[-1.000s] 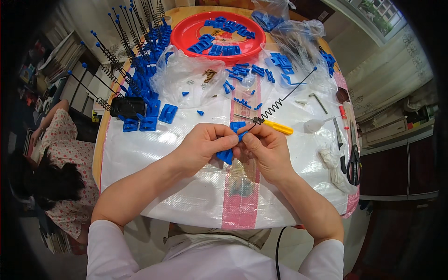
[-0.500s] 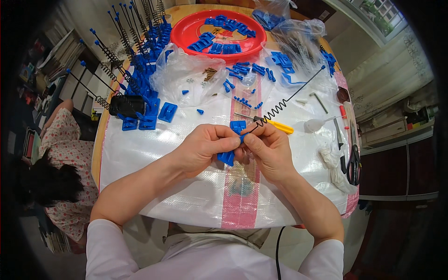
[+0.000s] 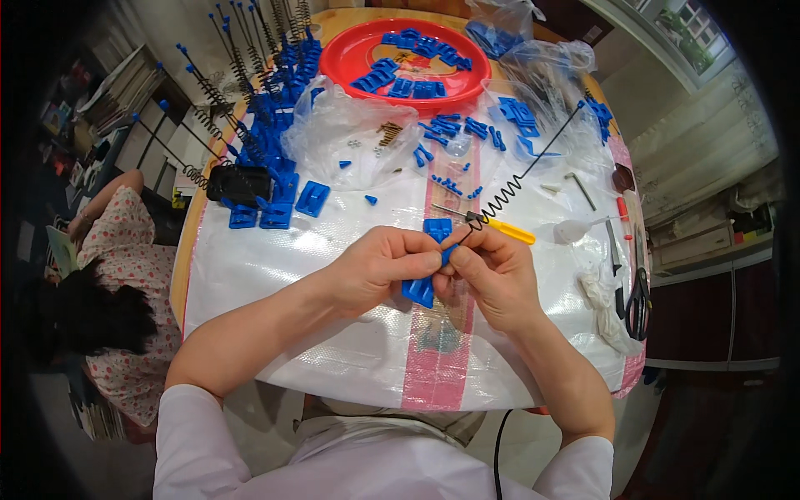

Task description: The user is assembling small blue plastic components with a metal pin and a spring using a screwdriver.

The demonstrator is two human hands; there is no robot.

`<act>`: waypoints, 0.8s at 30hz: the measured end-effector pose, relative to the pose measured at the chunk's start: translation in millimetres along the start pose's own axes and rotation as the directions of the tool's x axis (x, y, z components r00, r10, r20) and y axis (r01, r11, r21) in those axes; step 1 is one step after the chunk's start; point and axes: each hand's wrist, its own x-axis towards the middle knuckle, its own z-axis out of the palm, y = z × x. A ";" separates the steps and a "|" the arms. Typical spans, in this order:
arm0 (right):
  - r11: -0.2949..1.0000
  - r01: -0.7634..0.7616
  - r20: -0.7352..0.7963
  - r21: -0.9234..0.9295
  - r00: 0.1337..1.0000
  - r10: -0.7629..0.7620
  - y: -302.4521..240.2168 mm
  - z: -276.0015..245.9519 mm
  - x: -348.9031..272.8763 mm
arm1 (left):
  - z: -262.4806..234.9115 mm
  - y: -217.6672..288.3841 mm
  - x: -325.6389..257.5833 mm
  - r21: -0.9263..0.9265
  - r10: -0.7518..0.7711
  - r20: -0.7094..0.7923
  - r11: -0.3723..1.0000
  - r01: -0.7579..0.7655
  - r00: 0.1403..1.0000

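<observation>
Over the middle of the table my left hand pinches a blue plastic bracket, whose two ends stick out above and below the fingertips. My right hand is closed on the lower end of a black coiled spring rod, where it meets the bracket. The rod slants up to the right and carries a small blue tip. Both hands' fingertips touch each other, and they hide the joint between rod and bracket. Just beyond the right hand lies a screwdriver with a yellow handle.
A red basin with blue parts stands at the back. Assembled spring rods on blue bases crowd the left, beside a clear bag with screws. Scissors and a hex key lie right. Another person is at the left.
The scene has shifted slightly to the right in the picture. Both hands keep hold of the bracket and the rod, with only small finger movement.
</observation>
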 end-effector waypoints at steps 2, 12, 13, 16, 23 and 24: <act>0.996 0.044 -0.031 -0.081 0.998 -0.046 2.3 -5.4 -1.1 | -1.4 3.1 -1.7 -0.022 -0.045 0.019 0.999 0.045 0.999; 0.971 0.200 -0.258 -0.128 0.939 -0.227 17.8 -14.9 11.0 | 8.0 29.8 -7.2 0.100 0.248 0.003 0.964 -0.247 0.969; 0.968 0.209 -0.255 -0.137 0.937 -0.239 17.9 -14.7 11.7 | 9.3 34.9 -8.8 0.119 0.259 -0.024 0.960 -0.255 0.965; 0.959 0.233 -0.239 -0.163 0.934 -0.267 20.0 -16.7 13.1 | 7.9 50.7 -18.0 0.166 0.389 -0.032 0.910 -0.379 0.921; 0.943 0.241 -0.262 -0.229 0.918 -0.299 15.6 -18.7 12.0 | -10.1 85.2 -90.6 0.486 0.657 -0.086 0.684 -0.544 0.749; 0.942 0.232 -0.259 -0.241 0.920 -0.293 15.9 -19.0 11.7 | -20.1 82.9 -102.8 0.556 0.680 -0.112 0.647 -0.522 0.724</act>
